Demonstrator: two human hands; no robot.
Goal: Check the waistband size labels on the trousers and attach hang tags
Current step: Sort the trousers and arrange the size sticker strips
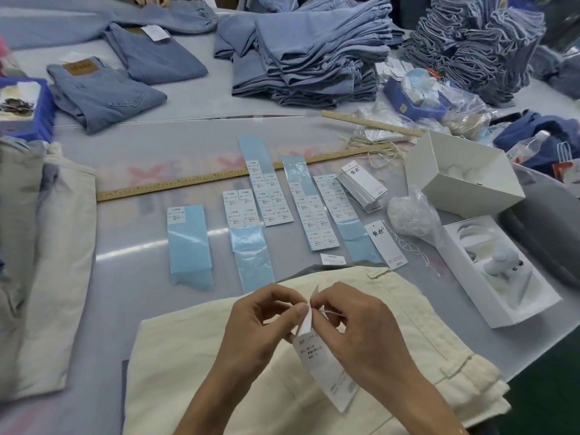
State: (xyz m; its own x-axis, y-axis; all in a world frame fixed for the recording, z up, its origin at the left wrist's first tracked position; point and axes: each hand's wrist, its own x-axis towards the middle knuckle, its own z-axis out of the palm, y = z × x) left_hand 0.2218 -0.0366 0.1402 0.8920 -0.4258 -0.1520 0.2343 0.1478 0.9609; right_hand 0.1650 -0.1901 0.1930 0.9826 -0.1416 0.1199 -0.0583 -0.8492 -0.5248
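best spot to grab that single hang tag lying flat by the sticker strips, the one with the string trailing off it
Take the single hang tag by its near right long edge, coming from the right where the table is bare. It lies flat, so slide a fingertip under that edge, then pinch. Its left edge lies against a blue sticker strip, and its string trails right, so probably lift slowly.

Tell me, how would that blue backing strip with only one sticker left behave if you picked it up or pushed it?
The nearly bare sticker strip looks thin and glossy, so it would probably flop and weigh almost nothing. Its bottom edge already curls, so it likely bends easily. On the smooth table a push would probably slide it.
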